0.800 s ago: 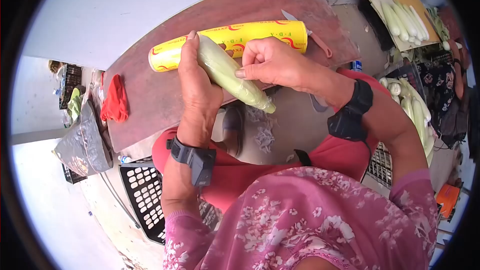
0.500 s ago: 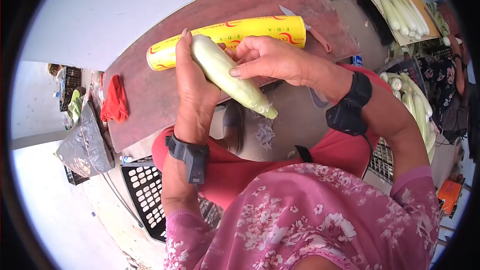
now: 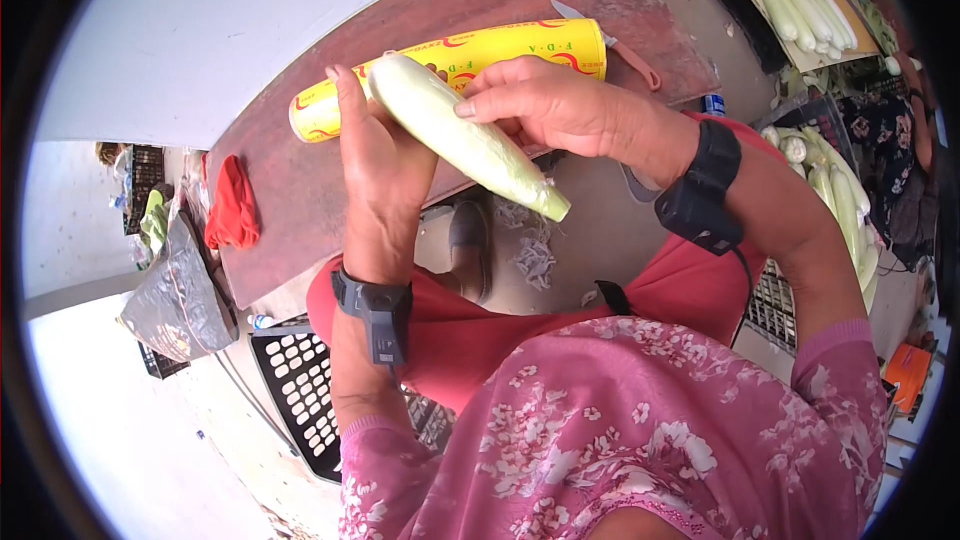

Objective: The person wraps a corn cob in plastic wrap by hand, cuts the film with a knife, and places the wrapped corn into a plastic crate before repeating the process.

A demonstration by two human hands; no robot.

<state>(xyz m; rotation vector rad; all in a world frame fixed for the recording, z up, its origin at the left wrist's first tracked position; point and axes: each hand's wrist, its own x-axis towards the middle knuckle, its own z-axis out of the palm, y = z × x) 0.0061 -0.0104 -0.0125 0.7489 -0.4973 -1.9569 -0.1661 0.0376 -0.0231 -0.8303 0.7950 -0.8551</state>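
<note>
A long pale green zucchini [image 3: 470, 138], with shiny clear film on it, lies slanted in front of me, its stem end pointing down to the right. My left hand [image 3: 385, 155] cradles its upper part from below, thumb standing away from it and fingers mostly hidden behind. From the right, my right hand [image 3: 550, 108] holds its middle, thumb on top and fingers curled partly out of sight. Just behind both hands, a yellow printed roll of cling film [image 3: 330, 110] rests on the reddish board [image 3: 290, 230].
A knife [image 3: 632, 62] with a pink handle lies beyond the roll's right end. A red cloth [image 3: 232, 205] sits on the board's left edge. Black crates [image 3: 300, 390] stand low around me. More pale zucchini [image 3: 835, 185] fill a crate at right, near another person's arm [image 3: 920, 110].
The zucchini has shifted slightly right and down at its stem end. My left thumb has moved off its side, and my right hand has slid slightly along it.
</note>
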